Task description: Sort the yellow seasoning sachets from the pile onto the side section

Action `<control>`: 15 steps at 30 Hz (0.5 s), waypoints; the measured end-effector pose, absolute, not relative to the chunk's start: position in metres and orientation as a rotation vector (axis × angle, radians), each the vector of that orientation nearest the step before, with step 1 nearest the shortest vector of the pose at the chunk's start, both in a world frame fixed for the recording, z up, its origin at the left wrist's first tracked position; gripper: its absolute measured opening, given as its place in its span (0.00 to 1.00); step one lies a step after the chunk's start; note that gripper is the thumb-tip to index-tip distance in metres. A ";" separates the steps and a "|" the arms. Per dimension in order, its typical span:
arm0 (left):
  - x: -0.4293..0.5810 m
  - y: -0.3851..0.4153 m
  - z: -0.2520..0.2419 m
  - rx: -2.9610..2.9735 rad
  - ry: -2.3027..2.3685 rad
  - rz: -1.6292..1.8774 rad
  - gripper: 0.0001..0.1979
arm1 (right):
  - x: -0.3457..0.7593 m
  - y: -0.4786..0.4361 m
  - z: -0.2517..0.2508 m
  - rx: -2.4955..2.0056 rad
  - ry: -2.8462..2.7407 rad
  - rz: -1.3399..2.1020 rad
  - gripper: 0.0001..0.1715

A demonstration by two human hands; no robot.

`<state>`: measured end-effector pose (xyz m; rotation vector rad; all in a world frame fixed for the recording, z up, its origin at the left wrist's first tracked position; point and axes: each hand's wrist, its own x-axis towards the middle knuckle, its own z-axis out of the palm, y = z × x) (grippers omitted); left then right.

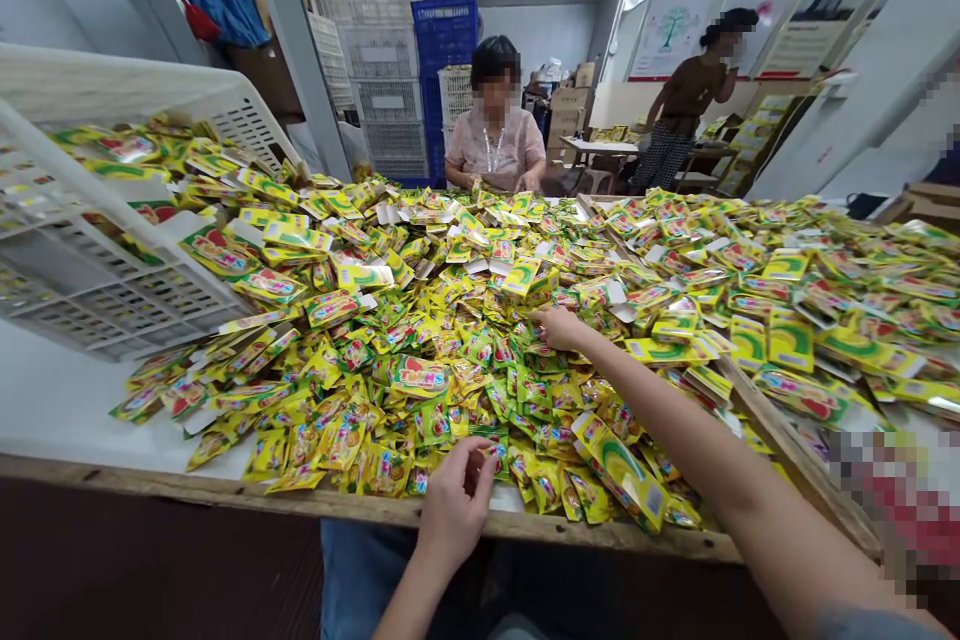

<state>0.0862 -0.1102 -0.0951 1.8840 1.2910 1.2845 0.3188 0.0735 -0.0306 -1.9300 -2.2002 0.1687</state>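
Near the table's front edge, my left hand (459,492) is closed, its fingers curled towards the thumb. A small green and yellow snack packet (496,455) shows at its fingertips. My right hand (562,328) reaches across into the middle of the pile. Its fingers are bent down among the packets, and what they grip, if anything, is hidden. Around both hands lie many small shiny packets (382,468), mixed with flat yellow cartons (621,468). One carton with a red and white label (420,376) lies between the hands, slightly to the left.
A white plastic crate (112,265) lies tipped at the left, spilling cartons onto the table. Wooden strips edge the table front (225,492) and divide it on the right (795,450). Across the table sits a person (495,145); another person (690,100) stands farther back.
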 end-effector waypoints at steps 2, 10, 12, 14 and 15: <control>0.083 -0.107 -0.091 1.894 1.324 1.387 0.07 | 0.322 0.081 -0.032 -1.953 -2.259 0.202 0.16; 0.088 0.016 -0.032 2.100 1.573 1.031 0.08 | 0.333 0.046 -0.021 -1.736 -2.099 0.237 0.11; 0.098 0.048 -0.027 2.104 1.613 0.909 0.06 | 0.331 0.033 -0.015 -1.684 -1.973 0.272 0.15; 0.107 0.069 -0.027 2.081 1.648 0.815 0.10 | 0.330 0.020 -0.011 -1.644 -1.862 0.344 0.17; 0.109 0.075 -0.028 2.065 1.651 0.785 0.13 | 0.329 0.014 -0.011 -1.630 -1.811 0.391 0.17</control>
